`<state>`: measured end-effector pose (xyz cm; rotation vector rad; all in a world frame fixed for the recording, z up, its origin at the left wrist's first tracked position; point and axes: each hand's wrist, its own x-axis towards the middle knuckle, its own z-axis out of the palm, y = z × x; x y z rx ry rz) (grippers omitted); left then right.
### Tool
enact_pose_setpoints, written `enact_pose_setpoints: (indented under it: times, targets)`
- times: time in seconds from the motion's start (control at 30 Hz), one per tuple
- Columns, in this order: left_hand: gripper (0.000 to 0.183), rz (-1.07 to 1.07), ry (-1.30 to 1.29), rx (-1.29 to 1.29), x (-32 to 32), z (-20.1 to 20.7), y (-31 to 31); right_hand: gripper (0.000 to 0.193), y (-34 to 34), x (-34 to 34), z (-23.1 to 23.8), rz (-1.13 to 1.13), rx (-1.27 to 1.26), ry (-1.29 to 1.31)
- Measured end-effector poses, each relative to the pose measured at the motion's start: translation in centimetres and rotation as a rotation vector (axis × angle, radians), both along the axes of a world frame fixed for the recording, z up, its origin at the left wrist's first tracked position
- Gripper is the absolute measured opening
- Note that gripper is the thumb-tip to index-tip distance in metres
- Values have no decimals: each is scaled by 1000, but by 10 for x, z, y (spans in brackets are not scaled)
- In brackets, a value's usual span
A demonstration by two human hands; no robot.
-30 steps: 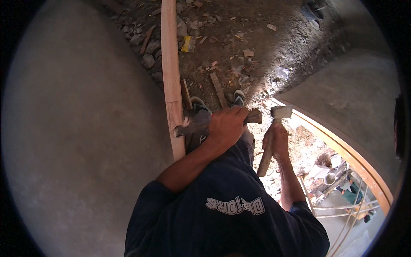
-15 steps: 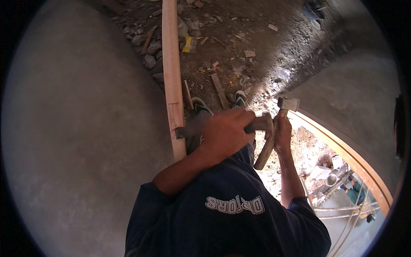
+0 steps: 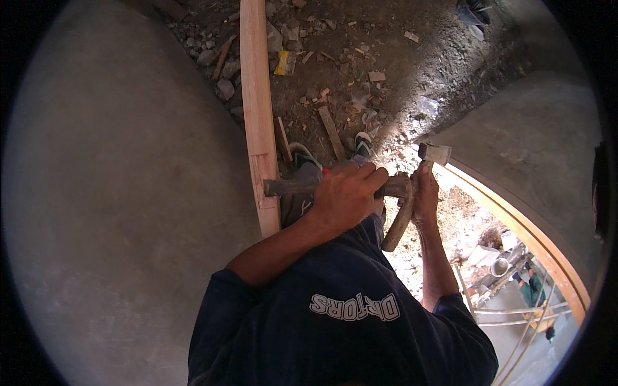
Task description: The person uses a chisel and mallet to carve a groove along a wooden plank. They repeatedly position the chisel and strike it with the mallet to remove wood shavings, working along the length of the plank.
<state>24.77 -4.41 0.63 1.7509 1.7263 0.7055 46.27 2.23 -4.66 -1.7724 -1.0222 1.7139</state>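
My left hand (image 3: 347, 196) is closed around a dark, long chisel (image 3: 290, 188), held nearly level across my body. Its flat left end lies over a pale wooden beam (image 3: 257, 96), close to a shallow recess (image 3: 261, 167) cut in the wood. The chisel's other end reaches the hammer handle. In my right hand (image 3: 425, 201) is a hammer, gripped close below its metal head (image 3: 434, 153). The wooden hammer handle (image 3: 398, 226) slants down and left past the chisel's end; whether the two touch I cannot tell.
A grey plastered wall (image 3: 129, 193) fills the left. Rubble (image 3: 225, 89), wood scraps (image 3: 331, 133) and a yellow wrapper (image 3: 284, 63) litter the dirt floor around my feet. At right, a wooden frame (image 3: 515, 225) borders a bright opening with a bucket (image 3: 498, 267), poles and another person (image 3: 531, 286) beyond.
The chisel's left end has risen slightly against the beam, and my left hand has shifted a little with it. My right hand and the hammer look almost unmoved.
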Motion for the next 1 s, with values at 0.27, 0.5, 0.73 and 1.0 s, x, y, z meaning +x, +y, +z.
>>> enact_pose_setpoints:
  times: [0.27, 0.5, 0.73, 1.0]
  targets:
    - [44, 9, 107, -104, -2, -12, 6, 49, 22, 2, 23, -237, 30, 82]
    - [44, 32, 158, -65, 1, -24, 3, 38, -5, 1, 12, 333, -90, -39]
    - [45, 75, 161, -43, 4, -28, 6, 45, 7, 17, -1, -255, 105, 98]
    - [43, 84, 172, -113, 1, -23, 9, 54, 4, 4, 15, -158, 57, 30]
